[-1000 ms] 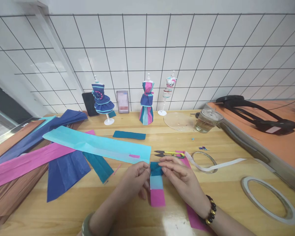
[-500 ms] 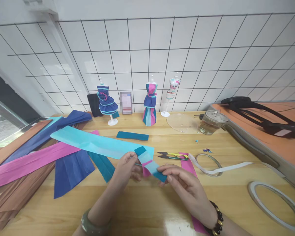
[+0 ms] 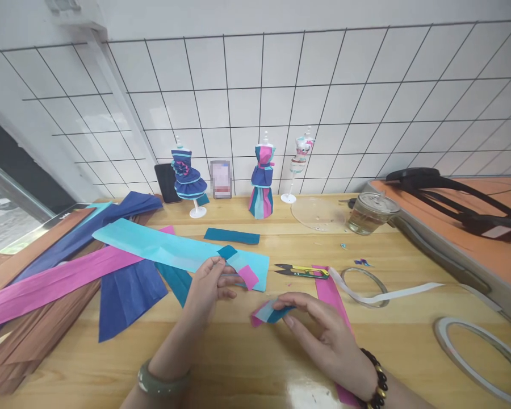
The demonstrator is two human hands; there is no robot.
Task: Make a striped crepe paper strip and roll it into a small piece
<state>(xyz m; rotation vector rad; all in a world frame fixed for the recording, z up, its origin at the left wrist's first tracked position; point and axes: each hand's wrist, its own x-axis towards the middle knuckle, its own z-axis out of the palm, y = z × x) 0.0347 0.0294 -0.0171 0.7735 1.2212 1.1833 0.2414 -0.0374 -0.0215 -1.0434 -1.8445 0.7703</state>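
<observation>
My left hand (image 3: 208, 287) pinches a small strip (image 3: 248, 276) with teal, pale blue and pink sections, held over the end of a long light-blue strip (image 3: 153, 244). Between the thumb and fingers of my right hand (image 3: 319, 326) is a second small strip (image 3: 266, 312) in the same three colours. A gap separates the two pieces. Yellow-handled thread snips (image 3: 302, 271) lie beyond my right hand, on the end of a pink strip (image 3: 334, 295). Past the light-blue strip lies a teal strip (image 3: 232, 236).
Three small dress forms (image 3: 189, 180), (image 3: 262, 173), (image 3: 301, 154) stand along the tiled wall, with two phones. On the right are a lidded glass (image 3: 371, 213), tape rolls (image 3: 477, 358) and a black headset-like object (image 3: 460, 199). Crepe-like strips (image 3: 59, 272) pile up at left.
The two small strips, earlier together between my hands, are now apart. The left piece has moved up and left; the right piece is lower. The view has shifted slightly.
</observation>
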